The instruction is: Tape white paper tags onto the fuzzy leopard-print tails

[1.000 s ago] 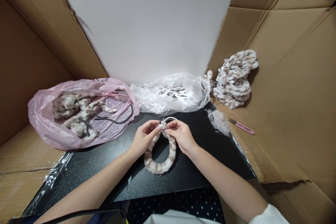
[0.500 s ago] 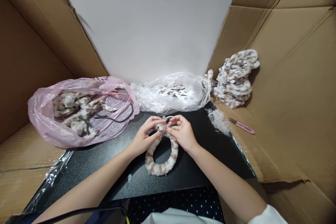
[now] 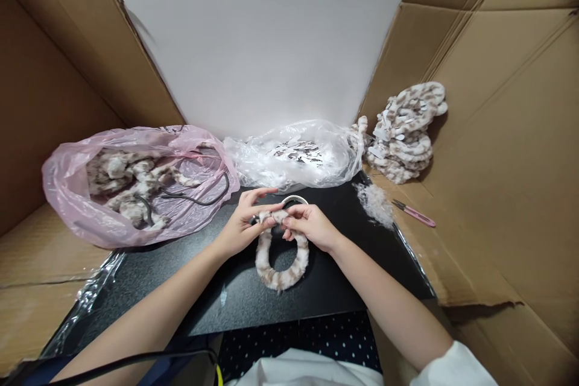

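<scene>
Left hand and right hand, head view: both pinch the top of a furry loop over the bench. Step in hand, as judged: working its upper end; next move probably calls for steady fingertip control.

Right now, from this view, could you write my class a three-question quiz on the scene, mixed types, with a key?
1. True or false: the left hand and right hand both touch the furry ring.
2. What is inside the pink bag?
A. Bottles
B. Furry pieces
C. Plates
3. Fill in, as pictured: the pink-handled tool lies to the ____ of the white fluff.

Key: 1. True; 2. B; 3. right.
</scene>
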Motion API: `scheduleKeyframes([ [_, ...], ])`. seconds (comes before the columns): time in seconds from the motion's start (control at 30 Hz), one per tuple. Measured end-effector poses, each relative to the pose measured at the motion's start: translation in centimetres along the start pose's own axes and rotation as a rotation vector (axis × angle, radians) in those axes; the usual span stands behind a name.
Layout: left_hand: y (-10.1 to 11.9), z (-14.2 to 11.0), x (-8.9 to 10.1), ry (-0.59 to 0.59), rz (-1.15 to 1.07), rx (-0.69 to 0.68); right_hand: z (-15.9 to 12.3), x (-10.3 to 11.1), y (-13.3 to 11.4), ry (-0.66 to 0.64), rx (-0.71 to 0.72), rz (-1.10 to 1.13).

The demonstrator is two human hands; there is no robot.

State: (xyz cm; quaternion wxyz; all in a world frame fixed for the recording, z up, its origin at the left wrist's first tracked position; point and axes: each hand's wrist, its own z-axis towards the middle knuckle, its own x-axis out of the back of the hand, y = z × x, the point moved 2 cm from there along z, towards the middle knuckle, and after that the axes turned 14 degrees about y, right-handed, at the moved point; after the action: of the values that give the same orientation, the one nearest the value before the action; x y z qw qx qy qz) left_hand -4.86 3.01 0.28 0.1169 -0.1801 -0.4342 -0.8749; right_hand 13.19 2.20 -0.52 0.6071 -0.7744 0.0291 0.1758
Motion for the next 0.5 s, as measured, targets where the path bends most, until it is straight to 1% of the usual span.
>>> scheduleKeyframes([
  [0.1, 0.1, -0.1, -0.2, -0.110, 0.017, -0.023, -0.1, 0.0, -0.1, -0.008, -0.019, 0.002],
  [0.17, 0.2, -0.2, -0.3, -0.135, 0.025, -0.053, -0.1, 0.0, -0.1, -0.003, -0.049, 0.001],
  [0.27, 0.3, -0.2, -0.1, -0.104, 0.090, -0.140, -0.1, 0.1, 0.1, 0.027, -0.088, -0.046],
  [0.37, 0.2, -0.1, 0.4, -0.043, 0.171, -0.211, 0.0, -0.1, 0.4, 0.035, -0.081, -0.130],
  [0.43, 0.1, 0.1, 0.9, 0.016, 0.225, -0.217, 0.0, -0.2, 0.6, 0.005, -0.069, -0.142],
  [0.5, 0.0, 0.4, 1.3, 0.032, 0.252, -0.170, 0.0, -0.3, 0.7, -0.015, -0.058, -0.119],
])
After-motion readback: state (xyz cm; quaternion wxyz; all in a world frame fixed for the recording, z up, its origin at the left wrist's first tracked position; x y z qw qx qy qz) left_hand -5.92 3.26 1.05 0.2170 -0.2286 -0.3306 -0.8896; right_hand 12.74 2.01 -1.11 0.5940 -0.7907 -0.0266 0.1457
